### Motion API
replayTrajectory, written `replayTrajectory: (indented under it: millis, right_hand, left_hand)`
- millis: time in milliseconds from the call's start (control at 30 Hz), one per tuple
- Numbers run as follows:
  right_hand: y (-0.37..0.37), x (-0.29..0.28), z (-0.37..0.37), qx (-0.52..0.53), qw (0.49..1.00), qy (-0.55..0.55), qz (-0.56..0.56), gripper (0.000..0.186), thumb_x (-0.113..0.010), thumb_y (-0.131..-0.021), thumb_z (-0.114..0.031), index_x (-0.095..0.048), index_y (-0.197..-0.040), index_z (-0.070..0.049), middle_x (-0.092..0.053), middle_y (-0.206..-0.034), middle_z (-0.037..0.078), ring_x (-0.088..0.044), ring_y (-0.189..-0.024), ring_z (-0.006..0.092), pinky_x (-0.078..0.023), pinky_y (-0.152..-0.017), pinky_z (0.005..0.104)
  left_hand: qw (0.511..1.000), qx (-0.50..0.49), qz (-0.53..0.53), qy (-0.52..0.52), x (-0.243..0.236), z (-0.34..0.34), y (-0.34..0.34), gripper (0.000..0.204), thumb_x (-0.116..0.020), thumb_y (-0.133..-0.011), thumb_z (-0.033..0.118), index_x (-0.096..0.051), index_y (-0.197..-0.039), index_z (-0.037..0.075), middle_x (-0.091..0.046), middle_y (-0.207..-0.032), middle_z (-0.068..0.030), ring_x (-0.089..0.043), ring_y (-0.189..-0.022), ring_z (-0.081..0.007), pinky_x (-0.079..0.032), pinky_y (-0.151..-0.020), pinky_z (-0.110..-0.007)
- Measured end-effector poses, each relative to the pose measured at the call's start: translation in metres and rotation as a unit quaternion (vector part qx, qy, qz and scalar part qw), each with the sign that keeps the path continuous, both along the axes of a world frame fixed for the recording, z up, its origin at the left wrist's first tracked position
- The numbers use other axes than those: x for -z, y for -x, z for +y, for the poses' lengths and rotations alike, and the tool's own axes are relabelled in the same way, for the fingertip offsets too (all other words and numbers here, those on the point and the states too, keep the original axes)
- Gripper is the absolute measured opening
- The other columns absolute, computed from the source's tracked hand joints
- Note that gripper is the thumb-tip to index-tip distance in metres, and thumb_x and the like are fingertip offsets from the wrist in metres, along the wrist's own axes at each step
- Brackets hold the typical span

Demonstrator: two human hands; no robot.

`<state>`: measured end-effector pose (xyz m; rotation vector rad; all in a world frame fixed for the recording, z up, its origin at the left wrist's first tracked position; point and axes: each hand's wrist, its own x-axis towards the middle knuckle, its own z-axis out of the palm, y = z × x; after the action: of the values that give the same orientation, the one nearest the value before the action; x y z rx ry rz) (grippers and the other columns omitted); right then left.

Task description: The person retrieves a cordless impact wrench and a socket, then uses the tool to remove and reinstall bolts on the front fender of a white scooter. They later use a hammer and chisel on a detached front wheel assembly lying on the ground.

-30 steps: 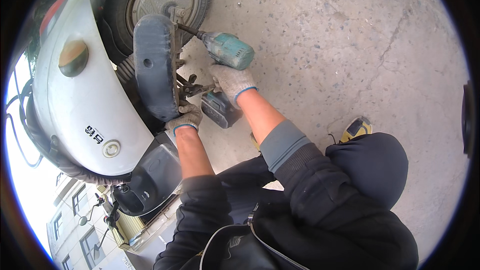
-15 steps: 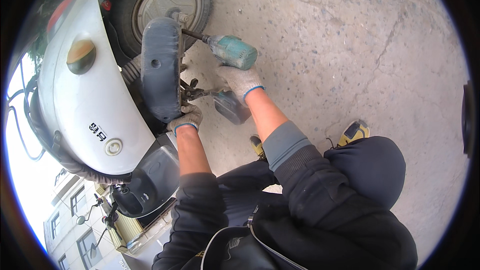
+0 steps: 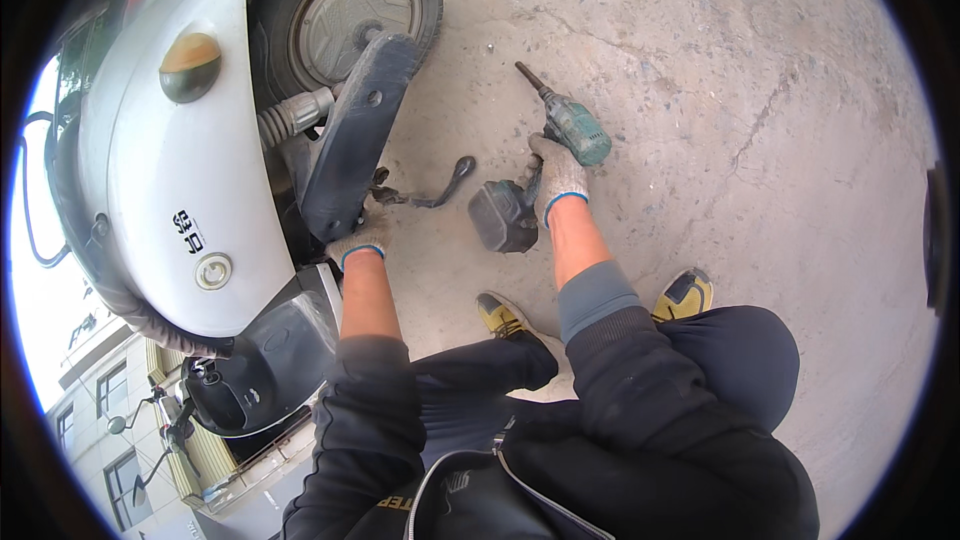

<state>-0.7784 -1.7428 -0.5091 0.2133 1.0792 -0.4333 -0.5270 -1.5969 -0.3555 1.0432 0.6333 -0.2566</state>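
A grimy teal cordless impact wrench (image 3: 578, 131) with a long socket and a dark battery block (image 3: 500, 220) is held in my gloved right hand (image 3: 558, 175), out over the concrete, away from the scooter. My gloved left hand (image 3: 355, 238) grips the lower end of a long black plastic swingarm cover (image 3: 355, 140), which slants across the wheel (image 3: 355, 10); some of those fingers are hidden behind it. A black curved lever (image 3: 445, 190) juts out below the cover, and a ribbed rubber boot (image 3: 293, 120) sits beside it.
The white scooter body (image 3: 170, 200) fills the left, with an amber lamp (image 3: 190, 67) and a black footboard section (image 3: 250, 370) below. My yellow shoes (image 3: 685, 295) stand on cracked concrete (image 3: 760, 60). A building with windows (image 3: 120, 480) shows at the lower left.
The wrench has pulled away from the wheel toward the right. The cover's upper end has swung rightward, so it now slants. The scooter's upper part has shifted right in view.
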Motion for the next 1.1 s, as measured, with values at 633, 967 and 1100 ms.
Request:
replayTrajectory:
  millis: [633,967,1100]
  right_hand:
    - [0.032,-0.101,0.039,-0.021,0.943,0.086,0.321,0.058,-0.074,-0.084,-0.013,-0.059,-0.137,0.007,-0.068,-0.123,0.017,-0.064,-0.107,0.0297,-0.05,-0.101,0.044]
    - [0.122,-0.346,0.094,-0.135,0.859,0.287,0.402,0.049,-0.07,-0.09,-0.005,-0.061,-0.136,0.006,-0.065,-0.134,0.02,-0.063,-0.121,0.0275,-0.047,-0.106,0.0385]
    - [0.146,-0.427,0.115,-0.287,0.77,0.407,0.398,0.033,-0.068,-0.09,-0.007,-0.07,-0.12,0.006,-0.074,-0.113,0.017,-0.069,-0.105,0.027,-0.053,-0.095,0.0378]
  left_hand:
    - [0.949,0.164,0.263,-0.051,0.051,0.057,0.093,0.113,-0.048,-0.087,0.089,-0.023,-0.164,0.011,-0.031,-0.165,-0.0238,-0.038,-0.147,-0.0393,-0.038,-0.116,-0.056]
    - [0.712,0.466,0.027,-0.525,-0.281,0.213,0.117,0.072,-0.057,-0.096,0.06,-0.064,-0.137,0.001,-0.066,-0.137,-0.0221,-0.062,-0.127,-0.0356,-0.046,-0.109,-0.042]
    - [0.733,0.345,0.16,-0.564,-0.419,0.367,0.164,0.072,-0.053,-0.095,0.062,-0.068,-0.131,0.0,-0.066,-0.135,-0.0239,-0.06,-0.13,-0.0375,-0.045,-0.109,-0.043]
